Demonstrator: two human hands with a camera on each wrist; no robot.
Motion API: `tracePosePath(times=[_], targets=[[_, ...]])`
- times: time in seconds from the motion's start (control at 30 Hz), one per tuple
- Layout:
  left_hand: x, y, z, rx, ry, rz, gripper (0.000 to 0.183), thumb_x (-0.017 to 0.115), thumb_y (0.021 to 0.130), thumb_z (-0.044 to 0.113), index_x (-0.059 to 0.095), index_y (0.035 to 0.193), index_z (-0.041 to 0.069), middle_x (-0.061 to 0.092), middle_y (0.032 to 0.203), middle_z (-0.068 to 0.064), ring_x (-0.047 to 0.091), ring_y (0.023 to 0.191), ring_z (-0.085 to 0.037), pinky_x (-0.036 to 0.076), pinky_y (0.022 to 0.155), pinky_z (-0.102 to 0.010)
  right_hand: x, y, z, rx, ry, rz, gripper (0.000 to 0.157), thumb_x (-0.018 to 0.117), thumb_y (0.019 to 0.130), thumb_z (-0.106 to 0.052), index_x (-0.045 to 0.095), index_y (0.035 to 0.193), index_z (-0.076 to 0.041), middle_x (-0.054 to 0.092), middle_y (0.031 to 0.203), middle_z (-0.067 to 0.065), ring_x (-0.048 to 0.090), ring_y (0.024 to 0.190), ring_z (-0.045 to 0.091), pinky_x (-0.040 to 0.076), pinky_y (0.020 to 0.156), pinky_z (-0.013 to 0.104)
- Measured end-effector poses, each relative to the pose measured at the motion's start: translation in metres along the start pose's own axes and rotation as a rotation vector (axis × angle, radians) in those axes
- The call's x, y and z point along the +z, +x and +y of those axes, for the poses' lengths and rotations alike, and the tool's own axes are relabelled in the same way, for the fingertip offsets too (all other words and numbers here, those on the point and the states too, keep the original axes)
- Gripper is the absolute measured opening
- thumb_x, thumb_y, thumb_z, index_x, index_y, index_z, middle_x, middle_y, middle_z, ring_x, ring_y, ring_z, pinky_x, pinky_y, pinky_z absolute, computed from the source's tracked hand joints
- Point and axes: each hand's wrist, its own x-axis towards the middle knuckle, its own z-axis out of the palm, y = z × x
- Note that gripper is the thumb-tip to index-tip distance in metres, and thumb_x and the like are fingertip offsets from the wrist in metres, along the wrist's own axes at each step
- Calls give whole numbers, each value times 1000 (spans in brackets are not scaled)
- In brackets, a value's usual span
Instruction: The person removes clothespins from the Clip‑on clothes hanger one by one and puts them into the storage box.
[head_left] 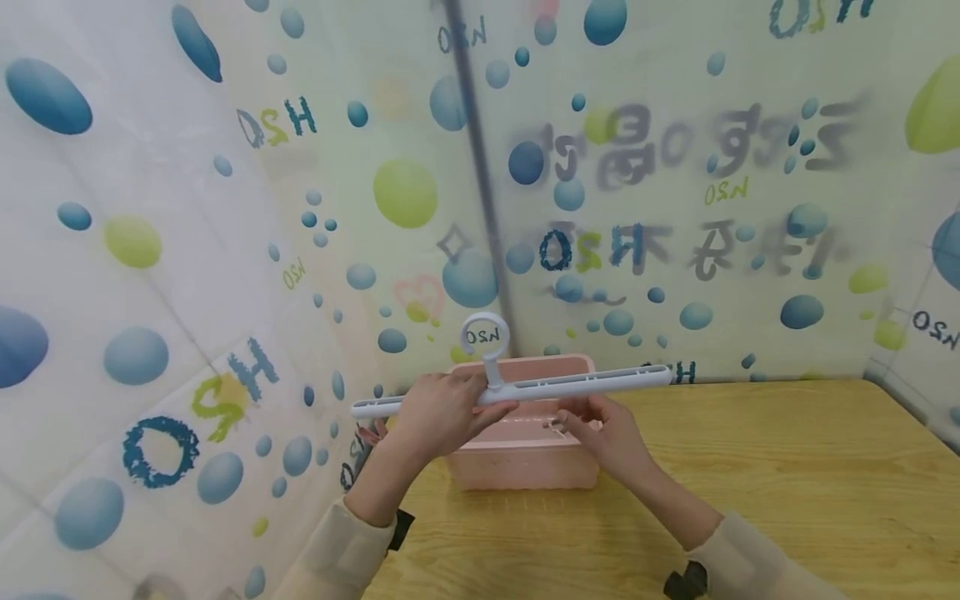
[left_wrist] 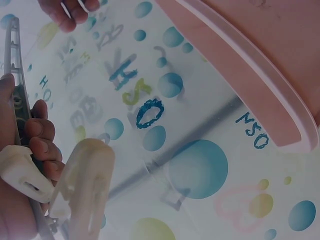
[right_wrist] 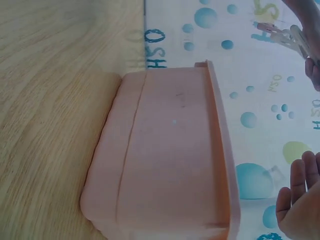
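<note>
Near the pink bin (head_left: 525, 468), left hand (head_left: 442, 417) curled round a white hanger (head_left: 540, 390), right hand (head_left: 615, 435) loosely bent, its hold unclear.

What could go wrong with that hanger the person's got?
It might tip or slip: the left hand grips the white hanger beside its round hook, so a long end sticks out.

That end might also bump the pink bin, because the hanger is held up close to it.

And the pale clips sit right by the left hand's fingers, so they could snag or get in the way.
</note>
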Motion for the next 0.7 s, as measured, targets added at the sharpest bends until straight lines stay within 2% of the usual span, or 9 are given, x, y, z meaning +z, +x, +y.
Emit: tracePosePath(times=[0.23,0.5,0.7], targets=[[0,1,0,-6,-6,-11,42,55,94,63,58,87,22,41,68,8,37,51,-8,27,47,-21,0,-4,-14,-1,-1,-20,15,67,97,-27,68,108,-17,70,93,8,59,78,14,49,65,23],[1,1,-1,-5,-4,-1,41,55,94,62,59,88,22,41,67,8,37,50,-8,27,47,-21,-1,-6,-20,6,16,-22,14,68,96,-26,68,107,-18,68,91,2,57,79,13,47,65,24],[2,0,-2,-18,-11,-9,41,54,94,63,61,93,23,41,67,9,38,50,-7,28,48,-21,-2,-8,-22,-13,39,-36,16,66,97,-23,67,109,-12,68,95,3,58,81,11,48,69,24]])
